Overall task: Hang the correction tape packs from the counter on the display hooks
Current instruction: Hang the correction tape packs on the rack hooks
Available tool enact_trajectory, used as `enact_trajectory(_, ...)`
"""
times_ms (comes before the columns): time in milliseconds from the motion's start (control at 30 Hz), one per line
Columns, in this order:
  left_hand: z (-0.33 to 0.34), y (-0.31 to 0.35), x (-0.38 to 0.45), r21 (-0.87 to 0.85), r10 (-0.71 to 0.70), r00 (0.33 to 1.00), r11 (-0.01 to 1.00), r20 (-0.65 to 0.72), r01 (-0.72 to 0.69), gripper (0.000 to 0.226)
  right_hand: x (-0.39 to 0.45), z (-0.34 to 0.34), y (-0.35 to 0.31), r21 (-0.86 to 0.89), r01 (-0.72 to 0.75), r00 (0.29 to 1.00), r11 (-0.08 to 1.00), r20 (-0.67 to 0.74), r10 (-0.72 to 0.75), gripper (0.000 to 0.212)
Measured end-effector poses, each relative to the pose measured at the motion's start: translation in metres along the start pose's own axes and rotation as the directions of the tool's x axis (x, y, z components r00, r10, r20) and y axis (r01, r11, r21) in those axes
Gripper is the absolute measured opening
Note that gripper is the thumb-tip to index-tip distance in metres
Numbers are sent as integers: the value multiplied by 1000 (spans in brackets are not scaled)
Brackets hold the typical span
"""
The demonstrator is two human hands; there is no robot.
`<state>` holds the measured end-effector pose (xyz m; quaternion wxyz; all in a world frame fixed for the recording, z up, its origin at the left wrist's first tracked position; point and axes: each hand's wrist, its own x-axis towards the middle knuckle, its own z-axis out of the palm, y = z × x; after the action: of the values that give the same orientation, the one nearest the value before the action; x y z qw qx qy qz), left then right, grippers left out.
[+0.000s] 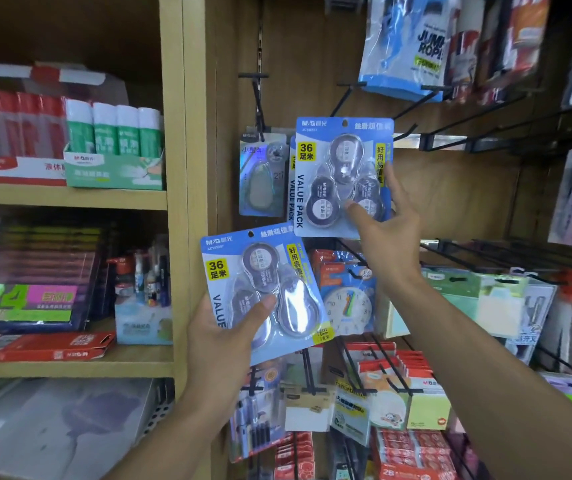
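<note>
The right hand (386,233) held a blue cardboard blister pack of three correction tapes (343,176) up against the brown display board, thumb on its clear front and fingers behind its right edge. The pack's top hole sat level with the black wire display hooks (406,133); whether it was on one could not be told. Just left of it hung a silvery single-tape pack (262,174). Lower down, the left hand (222,336) gripped a second, tilted blue three-tape pack (264,289), thumb across its front.
</note>
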<state>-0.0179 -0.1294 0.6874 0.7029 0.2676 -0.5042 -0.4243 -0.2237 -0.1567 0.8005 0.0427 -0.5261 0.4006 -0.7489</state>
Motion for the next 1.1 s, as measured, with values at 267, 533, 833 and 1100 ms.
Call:
enact_trajectory(267,-2,0,-2,19,-21,1000,1000,-11,21,39,3,0,-7,-19,29,1000,999,-1,-29,75)
enact_trajectory(533,-4,3,-7,-4,-52,999,999,-10,52,37,13,2,1,-80,-26,999,996,38,29,76)
enact_trajectory(833,-9,14,-14,3,-63,997,998,-34,63,33,57,10,13,-398,-42,939,917,299,172,91)
enact_trajectory(1100,-18,22,-14,21,-39,999,999,-17,39,30,75,22,31,-486,-13,914,874,347,207,94)
